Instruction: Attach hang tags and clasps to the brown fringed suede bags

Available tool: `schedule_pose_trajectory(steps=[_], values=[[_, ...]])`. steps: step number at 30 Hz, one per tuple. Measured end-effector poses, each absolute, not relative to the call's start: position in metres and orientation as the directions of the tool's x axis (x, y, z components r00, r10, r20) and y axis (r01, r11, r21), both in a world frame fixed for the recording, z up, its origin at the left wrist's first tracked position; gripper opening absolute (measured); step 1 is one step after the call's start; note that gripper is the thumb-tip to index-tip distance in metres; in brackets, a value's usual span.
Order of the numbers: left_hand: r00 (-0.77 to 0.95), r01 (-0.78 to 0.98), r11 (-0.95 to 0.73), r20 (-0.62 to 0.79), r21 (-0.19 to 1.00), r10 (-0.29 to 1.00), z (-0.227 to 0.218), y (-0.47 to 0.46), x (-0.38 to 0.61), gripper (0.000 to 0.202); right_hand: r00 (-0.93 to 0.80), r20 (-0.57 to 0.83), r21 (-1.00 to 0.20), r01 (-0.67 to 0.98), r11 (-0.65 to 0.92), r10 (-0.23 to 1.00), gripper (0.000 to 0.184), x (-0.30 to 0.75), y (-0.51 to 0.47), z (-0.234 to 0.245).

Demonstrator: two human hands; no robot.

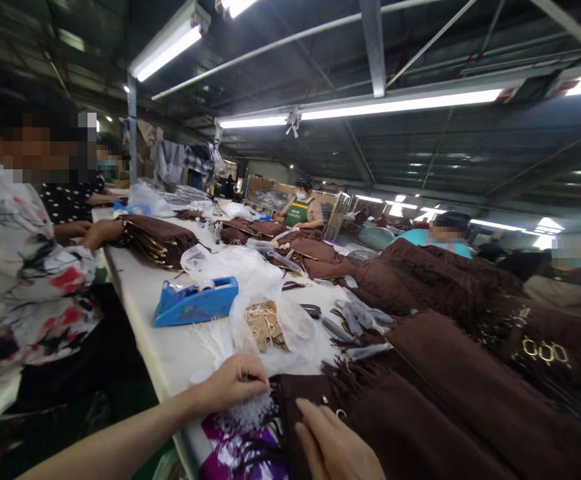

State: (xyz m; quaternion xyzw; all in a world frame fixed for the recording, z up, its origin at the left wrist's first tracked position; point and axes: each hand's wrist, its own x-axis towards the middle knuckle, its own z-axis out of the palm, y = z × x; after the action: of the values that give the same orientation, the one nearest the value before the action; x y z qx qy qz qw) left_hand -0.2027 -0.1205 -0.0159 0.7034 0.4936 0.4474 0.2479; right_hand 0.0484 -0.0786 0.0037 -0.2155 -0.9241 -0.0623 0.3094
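Note:
My left hand [235, 385] is closed, thumb against curled fingers, over a heap of small clear plastic pieces [250, 415]; whatever it may hold is hidden. Below the heap lies a purple and white printed bag [215, 443]. Fingers stretched out, my right hand [337, 443] rests on a folded brown cloth [300, 393] with fringe, close to a small gold ring [341, 414]. Just beyond my hands, an open clear bag [290, 333] holds tan tags with pale strings [265, 323].
A blue tape dispenser [197, 301] stands on the white table [145, 300]. Brown fringed fabric [450, 373] is piled along the right. At left, a person in a floral top [35, 280] reaches to a brown stack [157, 240]. Scissors [311, 311] lie mid-table.

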Motion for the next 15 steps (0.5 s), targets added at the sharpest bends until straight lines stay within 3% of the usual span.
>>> schedule_pose_trajectory(steps=[3, 7, 15], values=[[0.104, 0.481, -0.426, 0.433, 0.766, 0.895, -0.014, -0.122, -0.202, 0.035, -0.693, 0.644, -0.077, 0.363, 0.928, 0.325, 0.030, -0.002, -0.073, 0.001], [0.137, 0.450, -0.466, 0.457, 0.762, 0.879, -0.007, -0.125, -0.199, 0.040, -0.654, 0.671, -0.077, 0.408, 0.910, 0.349, 0.035, -0.029, -0.072, -0.006], [0.131, 0.577, -0.416, 0.423, 0.703, 0.896, -0.007, -0.125, -0.199, 0.025, -0.657, 0.595, -0.093, 0.515, 0.852, 0.462, 0.023, -0.025, -0.071, 0.000]])
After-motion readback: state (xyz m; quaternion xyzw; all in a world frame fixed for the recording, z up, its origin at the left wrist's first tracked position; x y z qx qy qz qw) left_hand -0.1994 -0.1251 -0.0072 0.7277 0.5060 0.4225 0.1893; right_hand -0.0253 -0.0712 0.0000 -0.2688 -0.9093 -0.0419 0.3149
